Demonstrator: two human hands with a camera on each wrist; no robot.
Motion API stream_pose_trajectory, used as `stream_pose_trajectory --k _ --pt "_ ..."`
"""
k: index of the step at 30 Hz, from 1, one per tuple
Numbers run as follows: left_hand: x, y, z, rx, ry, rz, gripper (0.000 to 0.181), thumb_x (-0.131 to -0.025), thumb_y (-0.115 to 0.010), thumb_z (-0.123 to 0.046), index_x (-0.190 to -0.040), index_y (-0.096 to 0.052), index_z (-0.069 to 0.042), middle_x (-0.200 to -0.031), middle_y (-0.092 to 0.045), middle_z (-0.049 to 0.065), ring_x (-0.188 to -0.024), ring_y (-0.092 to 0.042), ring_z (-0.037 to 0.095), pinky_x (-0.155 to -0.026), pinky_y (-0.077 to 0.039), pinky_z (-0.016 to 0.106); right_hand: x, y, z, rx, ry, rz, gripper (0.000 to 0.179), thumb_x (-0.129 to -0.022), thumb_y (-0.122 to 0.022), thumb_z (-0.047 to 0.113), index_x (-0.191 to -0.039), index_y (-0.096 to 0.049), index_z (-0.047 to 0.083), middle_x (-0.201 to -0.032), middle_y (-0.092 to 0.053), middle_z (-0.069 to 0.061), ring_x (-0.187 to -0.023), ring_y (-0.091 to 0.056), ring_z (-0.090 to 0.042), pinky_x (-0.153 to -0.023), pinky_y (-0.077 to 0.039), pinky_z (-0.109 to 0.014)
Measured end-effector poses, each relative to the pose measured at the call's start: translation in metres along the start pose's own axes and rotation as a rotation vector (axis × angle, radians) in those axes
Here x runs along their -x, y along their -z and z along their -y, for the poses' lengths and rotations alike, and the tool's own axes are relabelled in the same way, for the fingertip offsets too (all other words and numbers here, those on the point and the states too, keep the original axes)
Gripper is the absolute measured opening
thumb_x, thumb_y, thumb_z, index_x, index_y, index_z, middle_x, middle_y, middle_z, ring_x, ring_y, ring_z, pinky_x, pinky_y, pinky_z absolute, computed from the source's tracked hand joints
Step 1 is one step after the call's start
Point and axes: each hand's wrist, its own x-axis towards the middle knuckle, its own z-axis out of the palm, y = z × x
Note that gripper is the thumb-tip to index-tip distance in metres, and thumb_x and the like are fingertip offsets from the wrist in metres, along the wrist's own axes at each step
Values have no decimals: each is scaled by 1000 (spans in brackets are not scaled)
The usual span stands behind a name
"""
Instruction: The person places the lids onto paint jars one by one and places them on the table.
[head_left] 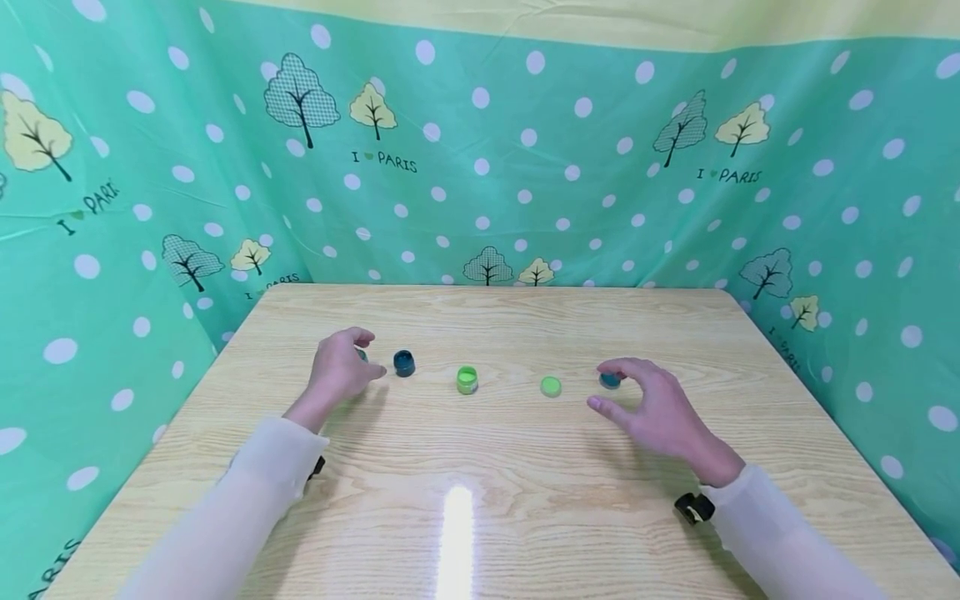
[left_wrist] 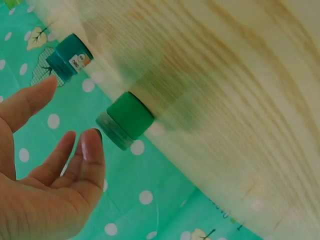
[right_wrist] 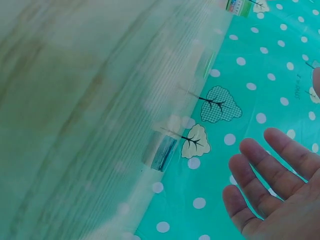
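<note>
My left hand (head_left: 341, 367), thumb and fingers spread, is beside a small green jar (left_wrist: 125, 120). In the head view the hand mostly hides that jar. Just right of the thumb stands a dark blue jar (head_left: 403, 363), which shows a label in the left wrist view. My right hand (head_left: 652, 407) curves loosely around a blue lid (head_left: 610, 380), with a gap between thumb and fingers. In the right wrist view its fingers (right_wrist: 272, 172) are apart from the lid, which lies flat on the table.
Between the hands, a light green jar (head_left: 467, 380) stands on the wooden table (head_left: 510, 325), with a light green lid (head_left: 551, 386) to its right. A dotted green cloth (head_left: 487, 150) hangs behind the table and along both sides. Black bands are on both wrists.
</note>
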Motion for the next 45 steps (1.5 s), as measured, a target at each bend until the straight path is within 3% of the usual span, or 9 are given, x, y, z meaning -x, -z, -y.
stream_pose_trajectory --k 10,19,27,37,45 --pt "5 -11 -5 98 -8 23 57 -86 -82 -12 -137 -58 2 -130 -62 22 -116 -59 36 -91 -54 47 -1 4 -1 -40 -16 -26 47 -91 -80 35 -127 -67 8 -124 -68 -14 -118 -61 -37 -99 -45 -61" --pt "6 -25 -8 145 35 32 68 -83 -86 -15 -140 -53 4 -133 -59 22 -121 -56 38 -98 -51 49 -2 4 -2 -40 -7 -44 44 -90 -81 34 -125 -68 9 -121 -69 -12 -116 -62 -35 -97 -46 -59" --pt "2 -29 -15 203 111 37 68 -86 -83 -11 -143 -50 4 -137 -56 22 -123 -55 39 -99 -51 49 -3 4 0 -39 -13 -51 45 -90 -81 36 -125 -69 9 -122 -69 -12 -115 -62 -33 -97 -47 -58" --pt "-6 -32 -18 144 159 65 60 -83 -85 -7 -135 -57 4 -127 -60 21 -116 -58 37 -98 -51 47 -3 4 -1 -38 13 -71 43 -89 -82 32 -123 -69 8 -119 -70 -12 -113 -63 -32 -94 -47 -58" --pt "-11 -41 -18 61 159 55 55 -82 -83 -7 -131 -61 4 -131 -61 24 -124 -52 41 -104 -48 51 -2 3 -2 -42 3 -67 44 -89 -82 33 -123 -69 8 -120 -70 -11 -115 -62 -33 -96 -47 -58"
